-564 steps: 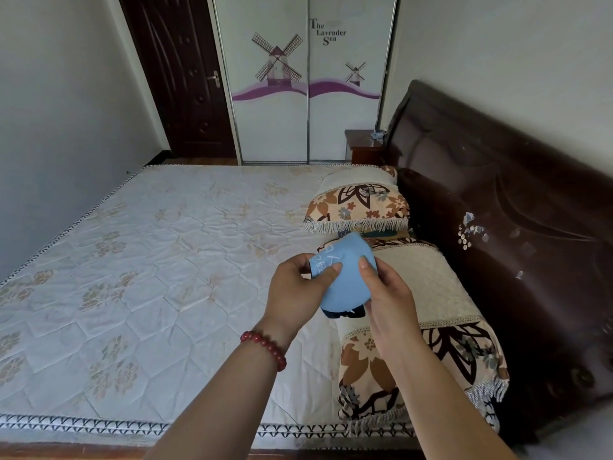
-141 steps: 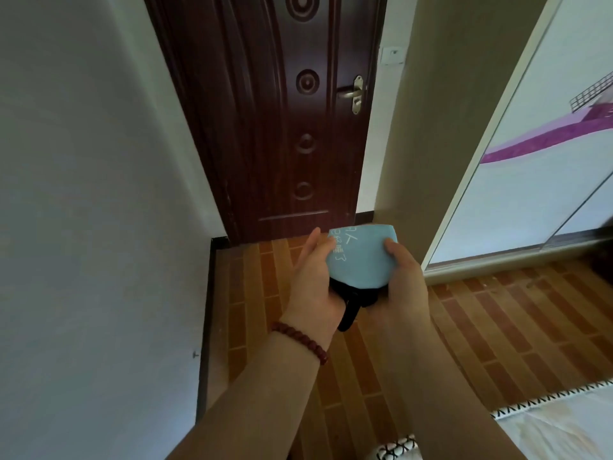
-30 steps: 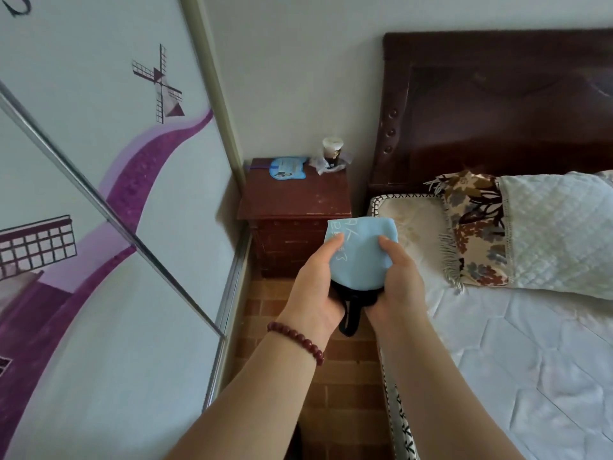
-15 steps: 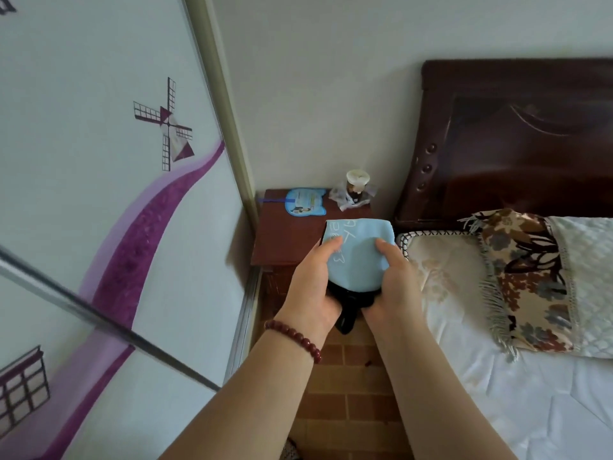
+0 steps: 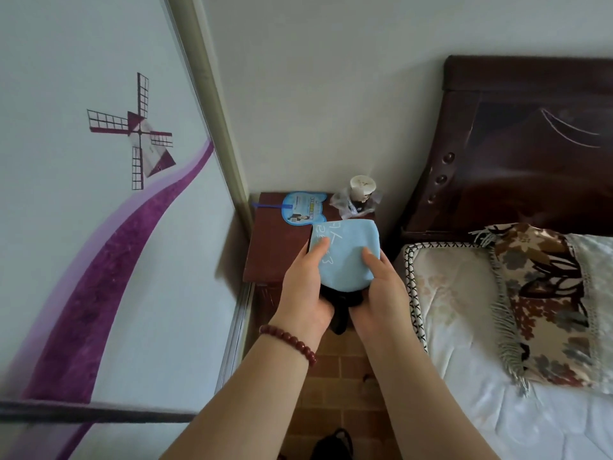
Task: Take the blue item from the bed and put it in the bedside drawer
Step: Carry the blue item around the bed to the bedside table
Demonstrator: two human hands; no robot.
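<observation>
— Where's the blue item (image 5: 346, 254) now?

— Off the bed (image 5: 497, 376), up in front of the person's chest. Both hands have it: the left hand (image 5: 306, 293) on its left edge with the thumb pressed flat on the blue face, the right hand (image 5: 381, 290) on its right edge the same way. The fingers of each are curled shut under it, round a black part that hangs down between the palms.

— And the drawer?

— That's what the next move hangs on. The bedside cabinet (image 5: 282, 247) stands straight ahead, wedged between the wardrobe door (image 5: 99, 227) and the headboard (image 5: 514, 144). The item hovers over the cabinet's near right corner, its long axis running away from the person towards the wall. The drawer front lies below the top's near edge, mostly hidden behind the hands. I can't tell whether it's open. I'd guess one hand must let go to pull it, and the left is nearer the visible part of the front.

— Anything on top?

— A blue paper fan (image 5: 303, 209) at the far edge and a cup (image 5: 361, 194) at the far right corner, both clear of the hands.

— Changed from half a second back?

— The grip is the same. The person has stepped closer, so the cabinet looms larger and the item now covers more of its top.
</observation>
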